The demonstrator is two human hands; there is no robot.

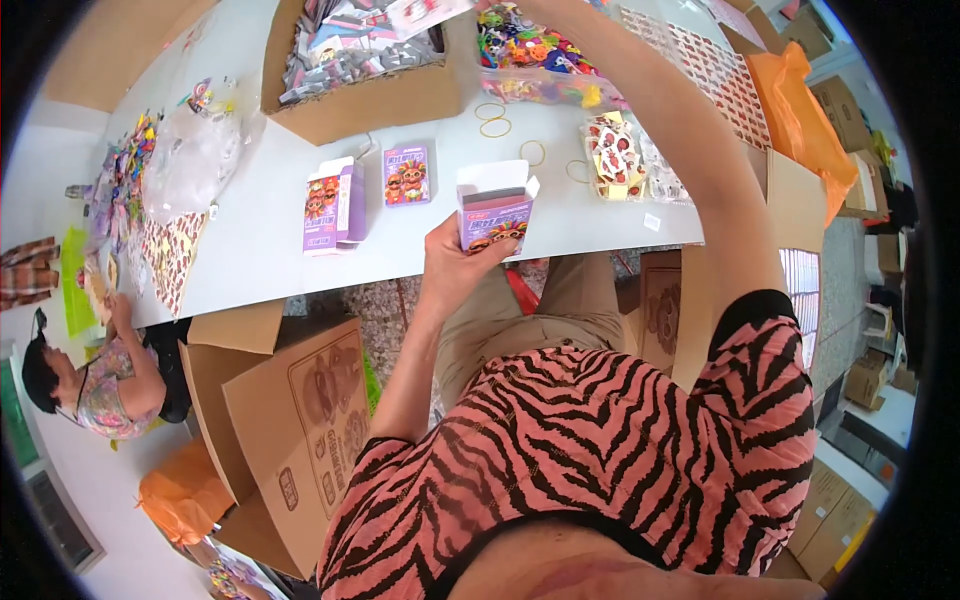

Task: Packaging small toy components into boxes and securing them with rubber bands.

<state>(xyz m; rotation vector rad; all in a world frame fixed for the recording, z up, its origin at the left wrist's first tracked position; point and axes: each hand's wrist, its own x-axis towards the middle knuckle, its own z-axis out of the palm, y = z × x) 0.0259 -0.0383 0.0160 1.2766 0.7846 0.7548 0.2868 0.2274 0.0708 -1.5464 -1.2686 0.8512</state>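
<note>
My left hand (460, 258) is closed around a small purple printed carton (497, 222), held upright over the table's near edge. Its white top flaps stand open, and its inside shows pinkish. My right arm reaches far across the table, so the top of the picture cuts off most of my right hand (505, 4). A flat white-and-pink packet (428, 14) meets its fingertips and seems pinched there, above a cardboard box (365, 105) full of grey packets. Left of my left hand stand another purple carton (335, 205), flap up, and a flat purple pack (406, 177).
Bags of colourful small plastic pieces (540, 60), yellow rubber bands (494, 127) and a bag of stickers (614, 158) lie on the white table (270, 285). Sticker sheets (705, 80) spread at the right. Large cardboard boxes (300, 430) stand below. A co-worker (100, 385) is at the left.
</note>
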